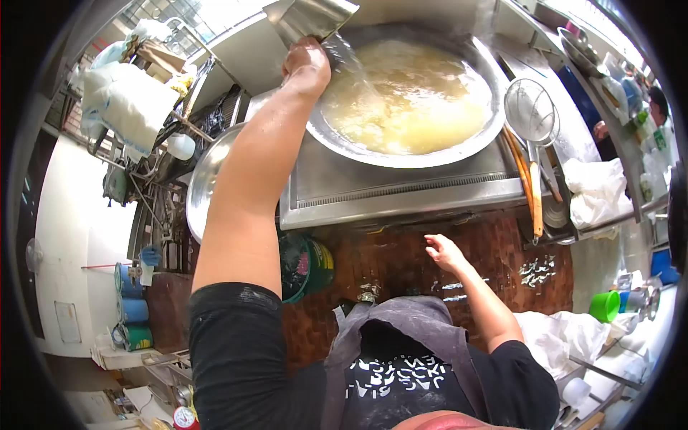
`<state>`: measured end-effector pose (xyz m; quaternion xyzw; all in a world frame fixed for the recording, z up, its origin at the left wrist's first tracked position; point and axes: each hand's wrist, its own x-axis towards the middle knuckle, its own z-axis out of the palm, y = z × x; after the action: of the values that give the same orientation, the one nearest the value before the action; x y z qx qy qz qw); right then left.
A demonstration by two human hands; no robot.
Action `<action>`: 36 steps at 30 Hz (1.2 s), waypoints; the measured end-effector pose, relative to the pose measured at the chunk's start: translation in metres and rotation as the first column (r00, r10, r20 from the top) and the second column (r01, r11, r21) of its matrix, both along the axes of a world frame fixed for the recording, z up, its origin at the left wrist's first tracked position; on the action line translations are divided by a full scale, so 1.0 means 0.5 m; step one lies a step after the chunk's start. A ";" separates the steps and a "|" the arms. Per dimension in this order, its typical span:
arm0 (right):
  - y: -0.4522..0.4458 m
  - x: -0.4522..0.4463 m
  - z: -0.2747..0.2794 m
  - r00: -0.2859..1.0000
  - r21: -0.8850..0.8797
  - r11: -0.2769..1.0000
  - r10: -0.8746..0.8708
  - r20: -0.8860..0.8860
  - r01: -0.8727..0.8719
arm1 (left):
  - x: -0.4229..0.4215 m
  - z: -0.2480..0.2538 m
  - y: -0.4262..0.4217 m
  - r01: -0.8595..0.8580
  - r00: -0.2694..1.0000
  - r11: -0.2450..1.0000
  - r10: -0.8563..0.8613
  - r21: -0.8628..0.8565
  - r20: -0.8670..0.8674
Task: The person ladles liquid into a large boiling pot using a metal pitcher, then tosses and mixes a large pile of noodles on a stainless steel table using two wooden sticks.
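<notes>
Head view: pour in progress, left hand (307, 59) wrapped tight on a tilted metal container (308, 18) at the far-left rim of the wok (408, 160), clear stream (351, 61) landing inside. Wok already carries a broad pool of cloudy yellowish liquid (423, 86); can't tell how much the container has left. Right hand (446, 252) is empty, loosely half-curled, well apart on the wok's near side.

Your black short-sleeved T-shirt (240, 330) bears white block lettering (401, 374); your cloth apron (426, 315) is greyish purple. Your flared metal scoop (304, 20) and the wide round metal wok (401, 160) are silver, the liquid (423, 93) cloudy pale yellow, the floor (387, 265) reddish brown, the small plastic cup (605, 306) bright green, the round bucket (312, 278) dark green with yellow.
</notes>
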<state>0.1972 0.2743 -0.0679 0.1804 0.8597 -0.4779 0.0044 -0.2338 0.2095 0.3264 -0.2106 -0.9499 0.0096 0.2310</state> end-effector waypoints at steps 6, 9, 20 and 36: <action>-0.137 -0.234 0.027 0.958 0.152 0.951 0.282 -0.061 -0.270 | -0.033 -0.193 -0.268 0.193 0.902 0.977 -0.212 0.086 0.377; -0.220 -0.357 0.022 0.880 0.319 0.854 0.463 -0.105 -0.411 | 0.051 -0.300 -0.512 -0.168 0.678 0.879 -0.226 0.447 0.699; -0.541 -0.737 -0.092 0.778 0.650 0.532 0.611 0.149 -0.542 | 0.401 -0.525 -1.253 -0.925 0.125 0.247 -0.516 0.287 0.848; -0.599 -0.811 -0.117 0.791 0.715 0.489 0.593 0.148 -0.500 | 0.123 -1.504 -1.239 -0.496 -0.204 0.813 0.233 -0.306 0.951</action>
<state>-0.2082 -0.0254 -0.1265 -0.1444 0.9855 -0.0825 0.0336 -0.1722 -0.4100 -0.4258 0.1601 -0.8214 -0.1647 -0.5220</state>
